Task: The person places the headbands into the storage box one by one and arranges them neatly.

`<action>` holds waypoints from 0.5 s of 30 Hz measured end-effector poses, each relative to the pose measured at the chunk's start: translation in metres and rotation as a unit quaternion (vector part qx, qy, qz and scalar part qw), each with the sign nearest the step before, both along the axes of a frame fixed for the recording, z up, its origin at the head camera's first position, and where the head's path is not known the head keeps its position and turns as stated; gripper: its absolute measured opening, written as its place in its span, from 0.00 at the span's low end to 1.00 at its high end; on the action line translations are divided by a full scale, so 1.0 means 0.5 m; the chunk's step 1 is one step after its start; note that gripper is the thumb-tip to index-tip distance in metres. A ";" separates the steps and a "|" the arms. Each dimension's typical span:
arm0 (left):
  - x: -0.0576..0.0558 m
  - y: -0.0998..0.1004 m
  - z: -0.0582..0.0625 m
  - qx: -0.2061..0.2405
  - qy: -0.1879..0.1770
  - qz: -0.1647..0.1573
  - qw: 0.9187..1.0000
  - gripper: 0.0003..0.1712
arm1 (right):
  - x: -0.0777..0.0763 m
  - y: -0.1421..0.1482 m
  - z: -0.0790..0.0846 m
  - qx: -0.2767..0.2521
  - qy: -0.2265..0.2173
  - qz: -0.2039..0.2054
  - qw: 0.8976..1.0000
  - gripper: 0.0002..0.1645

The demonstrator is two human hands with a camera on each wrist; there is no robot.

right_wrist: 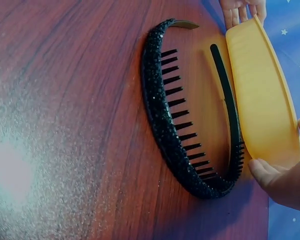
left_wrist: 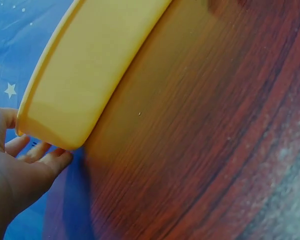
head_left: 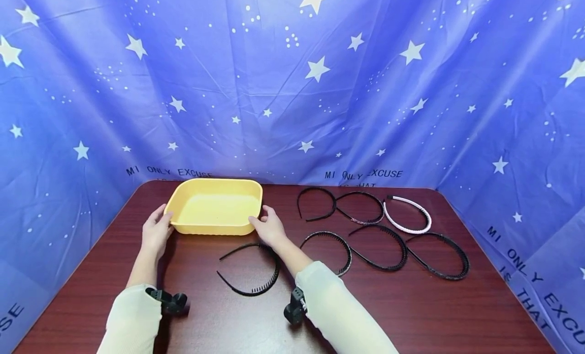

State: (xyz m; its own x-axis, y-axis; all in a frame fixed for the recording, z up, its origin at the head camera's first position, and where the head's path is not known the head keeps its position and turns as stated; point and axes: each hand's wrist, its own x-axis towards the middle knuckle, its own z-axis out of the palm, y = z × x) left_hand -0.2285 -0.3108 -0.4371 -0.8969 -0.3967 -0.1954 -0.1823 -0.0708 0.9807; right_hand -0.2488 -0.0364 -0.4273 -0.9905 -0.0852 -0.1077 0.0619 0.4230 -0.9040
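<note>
A shallow yellow plastic bin (head_left: pixel 215 229) with rounded corners stands at the back left of the table, its inside bare. My left hand (head_left: pixel 156 231) holds its left end, thumb at the rim and fingers against the side, as the left wrist view shows close up. At the right end my right hand (head_left: pixel 270 227) grips the bin, with the thumb on the near front corner. Between my forearms lies a black glittery headband (right_wrist: pixel 162 115) with comb teeth, its open ends toward the left in the head view.
Several more headbands lie in two rows at the right, among them a white one (head_left: pixel 408 229), a thin black one (head_left: pixel 335 204) and a dark one (head_left: pixel 463 260) at the far right. A blue star-patterned curtain (head_left: pixel 283 90) hangs behind the dark red wooden table (head_left: pixel 219 323).
</note>
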 end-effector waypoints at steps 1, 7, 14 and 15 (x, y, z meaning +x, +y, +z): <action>0.000 0.000 0.001 0.016 0.003 -0.009 1.000 0.33 | 0.000 0.000 0.000 -0.006 0.000 0.001 1.000 0.37; 0.006 -0.003 0.010 0.105 0.010 -0.049 0.993 0.35 | -0.003 0.009 0.004 -0.037 -0.001 0.006 0.999 0.36; 0.017 0.003 0.025 0.109 0.008 -0.089 0.990 0.37 | 0.002 0.031 0.011 -0.044 0.009 0.017 0.999 0.36; 0.018 0.005 0.026 0.106 0.010 -0.096 0.990 0.38 | 0.003 0.036 0.012 -0.043 0.011 0.017 0.999 0.36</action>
